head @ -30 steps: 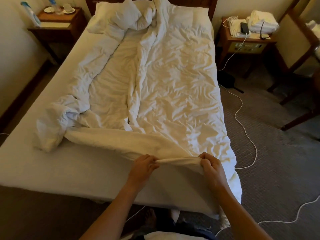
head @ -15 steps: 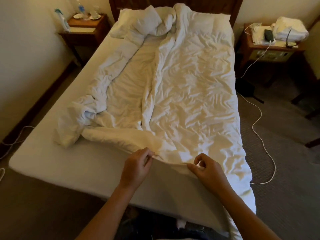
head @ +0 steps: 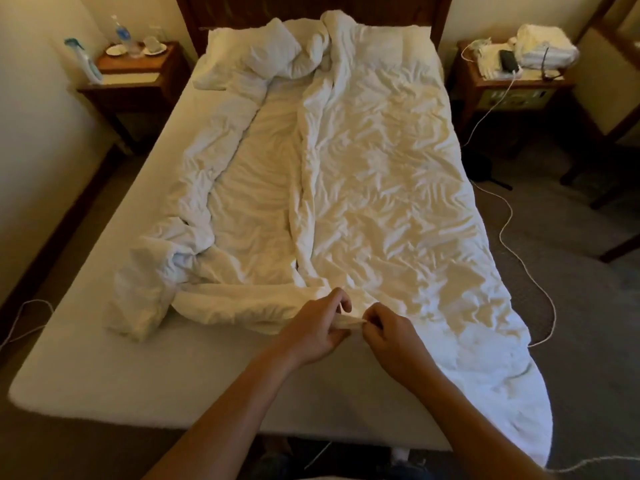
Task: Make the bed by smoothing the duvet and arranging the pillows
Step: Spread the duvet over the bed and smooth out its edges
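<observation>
Your left hand [head: 313, 332] and right hand [head: 394, 341] meet at 6 o'clock of the bed, almost touching. Both pinch the same short fold of the duvet's [head: 381, 188] foot hem, fingers curled, with the fabric stretched as a thin strip between the 2 thumbs.

The duvet is white, soft, quilt-thick cloth, heavily creased all over. Its right half lies roughly flat from 12 o'clock to 5 o'clock, and its lower corner drapes over the mattress [head: 104, 368] edge at 5 o'clock. A raised ridge runs lengthwise down the centre. Left of the ridge, a shallow, finely wrinkled trough extends toward 12 o'clock. The left edge is rolled into a thick, rope-like bundle that ends in a bulky lump at 8 o'clock. The foot hem is folded back on itself as a pale band from 8 o'clock to your hands.

The mattress surface is smooth, matte and off-white, with rounded corners. It is bare at 7 o'clock and 9 o'clock.

1 white pillow [head: 256, 57] sits at 11 o'clock, crumpled and tangled with the top of the duvet, against the dark wooden headboard [head: 311, 8].

2 wooden nightstands flank the bed: the left nightstand [head: 138, 74] at 10 o'clock and the right nightstand [head: 512, 84] at 2 o'clock. A thin white cable [head: 519, 251] trails across the grey carpet at 3 o'clock.
</observation>
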`<state>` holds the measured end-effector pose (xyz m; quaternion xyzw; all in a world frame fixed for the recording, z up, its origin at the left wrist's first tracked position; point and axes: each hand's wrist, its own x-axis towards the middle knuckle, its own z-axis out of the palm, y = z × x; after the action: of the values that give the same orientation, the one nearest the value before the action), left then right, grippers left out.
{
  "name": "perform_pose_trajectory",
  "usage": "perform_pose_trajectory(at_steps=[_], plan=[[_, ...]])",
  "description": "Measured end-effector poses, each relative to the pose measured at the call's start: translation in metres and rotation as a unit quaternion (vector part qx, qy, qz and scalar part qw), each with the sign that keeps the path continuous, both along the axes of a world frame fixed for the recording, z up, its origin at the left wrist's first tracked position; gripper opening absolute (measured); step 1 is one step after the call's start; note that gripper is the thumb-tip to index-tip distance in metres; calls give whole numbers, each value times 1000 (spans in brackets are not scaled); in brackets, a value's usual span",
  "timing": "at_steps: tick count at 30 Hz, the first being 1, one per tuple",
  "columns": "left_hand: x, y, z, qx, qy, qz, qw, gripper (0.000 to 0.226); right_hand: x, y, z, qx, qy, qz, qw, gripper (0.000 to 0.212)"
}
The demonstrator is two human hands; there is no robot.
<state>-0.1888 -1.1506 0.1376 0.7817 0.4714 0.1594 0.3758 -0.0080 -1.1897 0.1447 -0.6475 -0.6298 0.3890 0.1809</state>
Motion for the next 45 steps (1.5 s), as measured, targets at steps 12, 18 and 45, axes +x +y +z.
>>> perform_pose_trajectory(at_steps=[12, 18, 45], plan=[[-87, 37, -64, 55, 38, -13, 998, 14, -29, -40, 29, 19, 41, -267, 963, 27], [-97, 40, -34, 47, 46, -3, 998, 12, -51, -43, 4, -9, -41, -311, 949, 32], [-180, 45, -33, 197, 67, 90, 974, 13, -146, 17, 33, 31, 108, -114, 987, 35]])
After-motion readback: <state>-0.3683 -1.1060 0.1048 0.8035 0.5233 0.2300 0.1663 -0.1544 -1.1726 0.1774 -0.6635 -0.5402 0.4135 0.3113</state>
